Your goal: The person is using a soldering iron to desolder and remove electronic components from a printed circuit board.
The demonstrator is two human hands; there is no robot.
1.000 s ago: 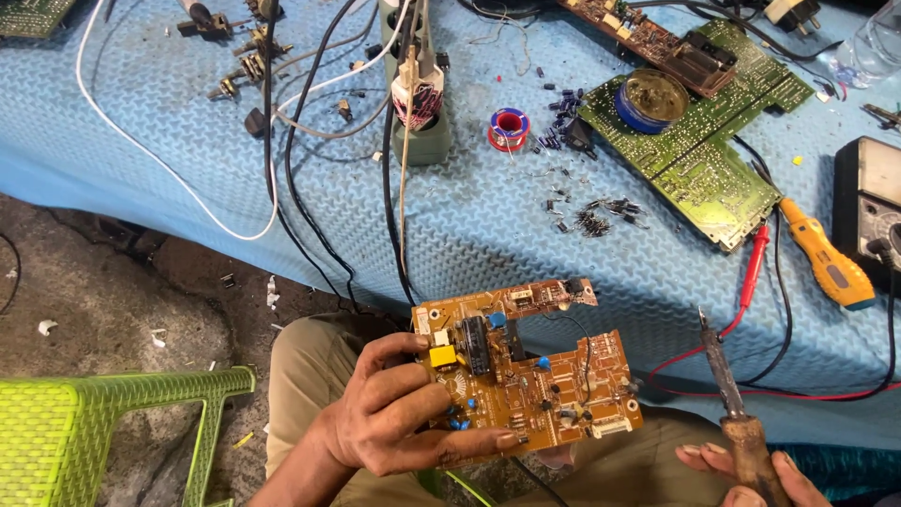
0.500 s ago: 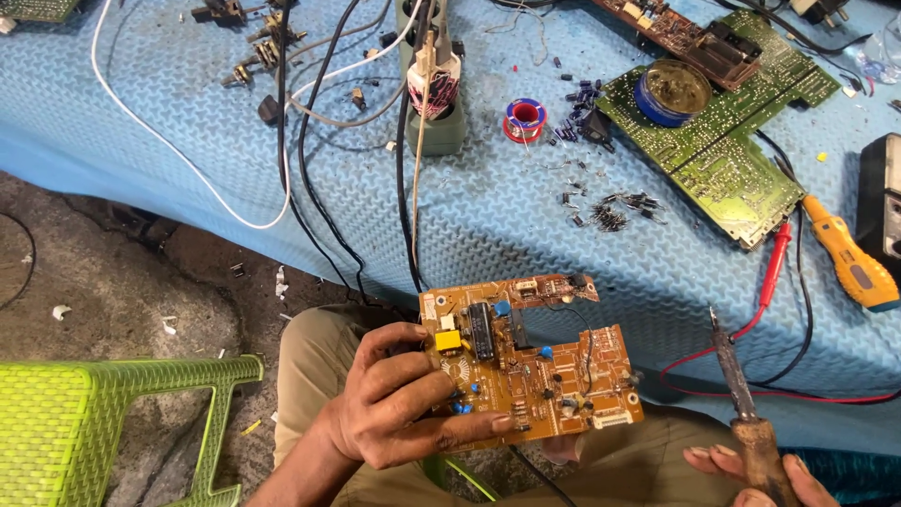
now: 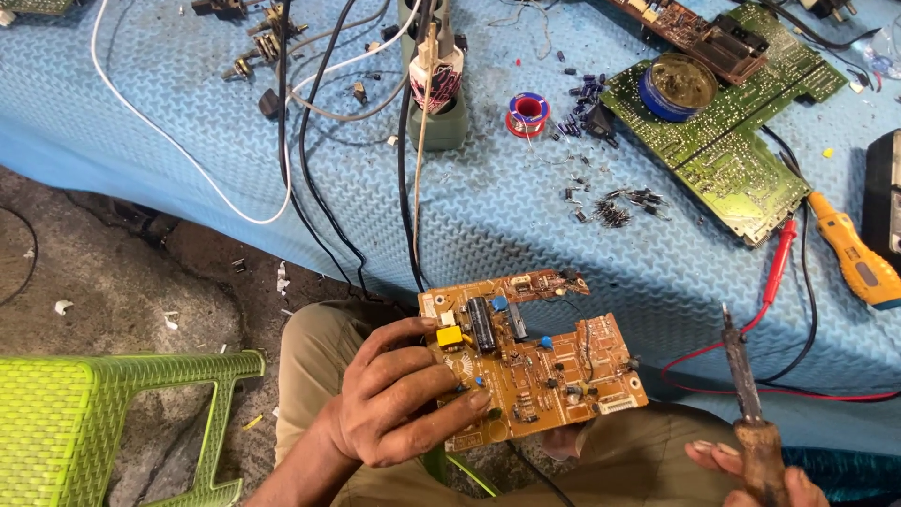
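Observation:
My left hand [image 3: 399,399] grips a brown circuit board [image 3: 554,361] by its left edge, component side up, above my lap. The board carries a yellow block, blue capacitors and a black part. At the lower right my right hand [image 3: 751,469] holds a soldering iron [image 3: 746,404] by its wooden handle. The iron's metal tip points up and stands well to the right of the board, not touching it.
A table under a blue cloth [image 3: 488,216] holds a green circuit board [image 3: 732,160], a round tin [image 3: 676,84], a solder spool [image 3: 528,113], loose small parts [image 3: 610,207], an orange tool [image 3: 854,258] and many cables. A green plastic stool [image 3: 103,413] stands at lower left.
The view has shifted slightly, so everything sits a little lower and to the right in the frame. Board and soldering iron stay in the same hands, with the same gap between them.

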